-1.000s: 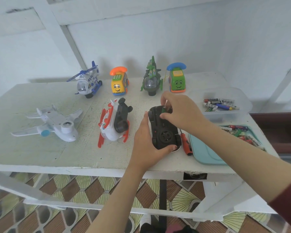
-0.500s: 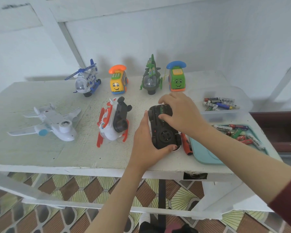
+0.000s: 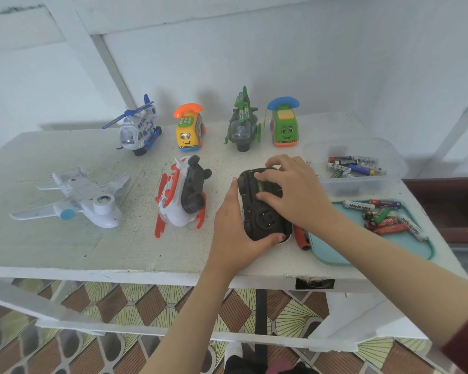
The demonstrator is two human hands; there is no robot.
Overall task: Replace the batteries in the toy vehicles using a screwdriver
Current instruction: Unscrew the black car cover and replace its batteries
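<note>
Two hands are occupied with one toy car (image 3: 262,209), which is turned upside down near the front edge of the desk (image 3: 65,247) with its black underside facing up. The car is gripped by the left hand (image 3: 231,236): the palm is laid against the car's left side and the thumb is hooked round its near end. The right hand (image 3: 295,193) is laid over the far half of the underside with its fingers bent, the fingertips pressed at the far end and the thumb near the middle. Whether anything small is held beneath them cannot be told.

A red-handled screwdriver (image 3: 301,238) is seen lying on the desk just right of the car, between it and a teal tray (image 3: 333,256). It is partly hidden by the right wrist. Loose batteries (image 3: 384,218) are scattered in the tray. More batteries are kept in a clear container (image 3: 362,186) behind it.

Left of the car, a red and white helicopter (image 3: 173,203) is laid on its side, and a white plane (image 3: 84,201) is placed further left. Four more toys are lined up along the back.
</note>
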